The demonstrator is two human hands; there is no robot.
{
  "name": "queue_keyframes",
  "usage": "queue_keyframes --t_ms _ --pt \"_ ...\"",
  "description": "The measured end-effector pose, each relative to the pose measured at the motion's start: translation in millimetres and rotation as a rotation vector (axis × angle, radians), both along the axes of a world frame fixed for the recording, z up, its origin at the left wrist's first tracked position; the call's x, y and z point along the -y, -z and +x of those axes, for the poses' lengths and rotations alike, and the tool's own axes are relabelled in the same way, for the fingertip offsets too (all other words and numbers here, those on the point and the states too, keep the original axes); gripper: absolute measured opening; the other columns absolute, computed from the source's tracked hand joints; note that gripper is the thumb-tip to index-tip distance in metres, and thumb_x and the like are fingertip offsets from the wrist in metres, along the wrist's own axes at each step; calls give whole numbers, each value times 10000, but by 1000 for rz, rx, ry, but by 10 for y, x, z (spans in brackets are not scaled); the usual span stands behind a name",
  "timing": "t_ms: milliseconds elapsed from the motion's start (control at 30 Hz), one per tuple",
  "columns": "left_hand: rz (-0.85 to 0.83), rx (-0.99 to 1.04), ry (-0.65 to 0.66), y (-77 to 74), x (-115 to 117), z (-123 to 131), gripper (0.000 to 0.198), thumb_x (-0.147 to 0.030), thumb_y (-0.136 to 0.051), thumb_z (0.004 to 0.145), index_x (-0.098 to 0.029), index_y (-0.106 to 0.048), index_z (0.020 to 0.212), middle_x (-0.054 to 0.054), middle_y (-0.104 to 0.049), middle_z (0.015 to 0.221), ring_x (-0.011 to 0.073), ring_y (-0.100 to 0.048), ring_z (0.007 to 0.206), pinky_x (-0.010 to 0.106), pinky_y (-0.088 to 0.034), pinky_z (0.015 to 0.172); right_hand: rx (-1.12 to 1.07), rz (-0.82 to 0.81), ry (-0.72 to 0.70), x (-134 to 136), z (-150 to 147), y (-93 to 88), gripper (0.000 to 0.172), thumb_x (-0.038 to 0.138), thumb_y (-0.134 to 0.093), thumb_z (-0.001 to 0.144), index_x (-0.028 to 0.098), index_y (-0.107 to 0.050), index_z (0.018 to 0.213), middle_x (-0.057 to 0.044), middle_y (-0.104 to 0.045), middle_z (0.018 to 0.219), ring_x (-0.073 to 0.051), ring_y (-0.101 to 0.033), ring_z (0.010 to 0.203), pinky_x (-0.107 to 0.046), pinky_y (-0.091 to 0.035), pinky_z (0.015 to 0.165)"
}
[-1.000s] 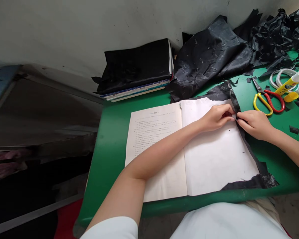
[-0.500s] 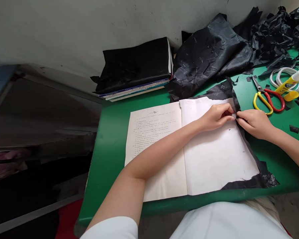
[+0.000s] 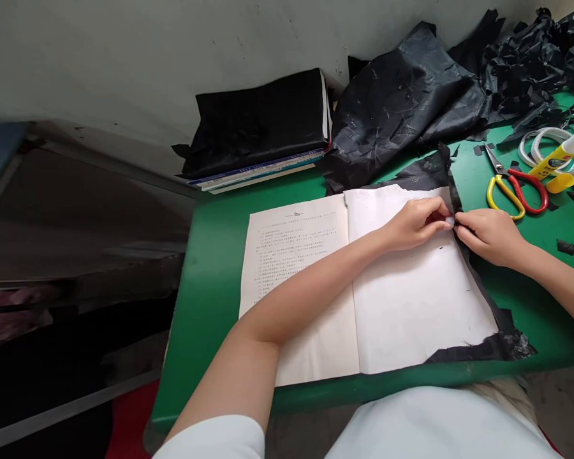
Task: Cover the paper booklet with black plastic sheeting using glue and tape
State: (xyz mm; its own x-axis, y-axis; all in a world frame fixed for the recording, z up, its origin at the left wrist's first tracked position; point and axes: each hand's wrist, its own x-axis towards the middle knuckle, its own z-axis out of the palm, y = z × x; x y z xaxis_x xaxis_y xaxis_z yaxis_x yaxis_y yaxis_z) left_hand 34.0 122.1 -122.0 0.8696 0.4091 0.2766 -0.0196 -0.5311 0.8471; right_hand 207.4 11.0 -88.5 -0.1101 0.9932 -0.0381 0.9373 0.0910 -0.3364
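little has moved since the earlier frame: both hands keep their place, the view drifts slightly, and the upper tip of the black sheet [image 3: 483, 350] appears a touch higher. open book [image 3: 294, 239] lies on the green table [image 3: 210, 274], close to its near edge, with the printed page at left and the white page [image 3: 411, 312] at right. left hand [image 3: 421, 220] has bent fingers and a thumb drawn toward a small pale bit at the margin; whether it grips this cannot be told. right hand [image 3: 490, 236] pinches the black sheet at the right margin, just beside the left. judged by how things lie, the work is partway: black bands border the top and near margins, while the upper right corner stands raised and a ragged tab juts out below; whether any band is fastened cannot be told. beyond lie scissors [image 3: 505, 172], a glue stick [image 3: 559, 155], its apparent yellow cap [image 3: 560, 183] and crumpled black sheeting [image 3: 402, 108]. stacked books [image 3: 268, 167] sit by the grey wall [image 3: 124, 51]; the dim recess at left is unclear.
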Motion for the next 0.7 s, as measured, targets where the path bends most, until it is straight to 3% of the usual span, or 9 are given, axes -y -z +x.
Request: queue_keyframes --t_ms 700 --pt "9 -10 -5 -8 6 0 365 -518 -576 918 -154 -584 889 54 -683 843 119 -612 747 241 -477 705 19 42 -10 -10 -10 -1 248 355 -337 853 230 -260 653 -26 -490 538 -165 -431 544 -283 -182 524"
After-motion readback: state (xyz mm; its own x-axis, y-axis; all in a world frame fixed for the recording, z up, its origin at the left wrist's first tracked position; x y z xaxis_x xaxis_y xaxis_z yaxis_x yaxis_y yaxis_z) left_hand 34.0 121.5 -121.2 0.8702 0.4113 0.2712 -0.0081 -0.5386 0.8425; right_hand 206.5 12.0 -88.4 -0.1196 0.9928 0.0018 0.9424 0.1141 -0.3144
